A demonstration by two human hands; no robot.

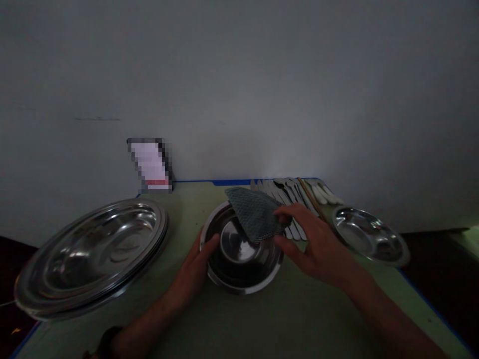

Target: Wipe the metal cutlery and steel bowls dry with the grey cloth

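A round steel bowl is in front of me at the middle of the table, its inside facing up toward me. My left hand grips its left rim, thumb over the inside edge and the other fingers hidden behind. My right hand pinches a grey-green patterned cloth by its right end. The cloth hangs over the far right part of the bowl's opening and hides some of that rim. Just behind the cloth and right hand, a row of knives, spoons and forks lies on the table.
Large steel plates are stacked at the left. A shallow steel dish rests at the right edge, with white-handled cutlery behind it. A blurred-out phone-like device leans against the wall behind the pale green table.
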